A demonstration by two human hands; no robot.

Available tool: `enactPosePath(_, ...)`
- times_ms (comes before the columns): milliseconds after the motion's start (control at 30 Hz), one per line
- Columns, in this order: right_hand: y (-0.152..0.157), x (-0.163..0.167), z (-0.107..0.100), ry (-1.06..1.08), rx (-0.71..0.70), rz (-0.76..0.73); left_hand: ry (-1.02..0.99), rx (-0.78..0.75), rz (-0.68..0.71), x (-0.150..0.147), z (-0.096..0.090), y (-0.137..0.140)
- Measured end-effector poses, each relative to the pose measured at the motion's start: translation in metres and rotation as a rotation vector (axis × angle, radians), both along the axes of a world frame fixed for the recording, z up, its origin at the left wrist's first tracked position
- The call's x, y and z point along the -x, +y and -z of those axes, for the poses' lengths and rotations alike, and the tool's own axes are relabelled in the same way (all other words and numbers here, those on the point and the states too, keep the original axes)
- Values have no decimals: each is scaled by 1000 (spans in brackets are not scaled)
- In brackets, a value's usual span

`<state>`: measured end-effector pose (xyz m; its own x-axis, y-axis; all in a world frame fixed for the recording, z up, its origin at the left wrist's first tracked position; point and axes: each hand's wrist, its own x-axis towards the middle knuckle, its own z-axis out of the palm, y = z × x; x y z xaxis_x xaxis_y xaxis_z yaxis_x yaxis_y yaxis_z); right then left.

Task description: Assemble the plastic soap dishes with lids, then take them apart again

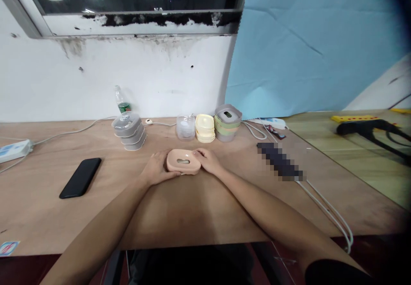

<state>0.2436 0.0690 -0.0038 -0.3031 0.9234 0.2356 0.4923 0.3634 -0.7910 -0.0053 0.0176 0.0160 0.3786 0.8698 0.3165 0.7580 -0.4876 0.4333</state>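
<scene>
A peach-coloured plastic box (pixel 183 162) with rounded corners and an oblong hole in its top rests on the wooden table in front of me. My left hand (pixel 158 167) wraps its left side, with the thumb along the near edge. On the opposite side, my right hand (pixel 207 160) grips the right edge with bent fingers. Behind the box stand clear plastic pieces (pixel 185 128), a stack of pale yellow square pieces (pixel 205 128) and a stack of grey and green square frames (pixel 227 122). Grey boxes with clear tops (pixel 129 130) are piled to the left.
A black phone (pixel 80 178) lies at the left, near a white power strip (pixel 14 150). A bottle (pixel 122 100) stands by the wall. At the right are a pixelated dark object (pixel 279 161), white cables (pixel 327 214) and another power strip (pixel 269 123).
</scene>
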Motion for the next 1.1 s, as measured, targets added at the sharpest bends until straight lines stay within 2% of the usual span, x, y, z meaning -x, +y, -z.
enactPosePath(233,3,2,2,-105,-40,50,75,57,19,-5,6,1)
enactPosePath(433,12,4,-1,-233,-50,40,150,62,-68,-10,5,2)
enactPosePath(567,15,4,-3,-314,-57,60,144,81,-62,-10,6,2)
enactPosePath(700,11,4,1,-251,-84,123,105,60,-25,-9,12,4)
enactPosePath(867,18,11,1,-130,-280,262,111,32,-15,-10,17,7)
enactPosePath(1000,45,25,-14,-79,-385,299,119,37,-27,-10,20,9)
enactPosePath(1100,67,35,-28,-96,-348,285,116,41,-29,-8,22,9)
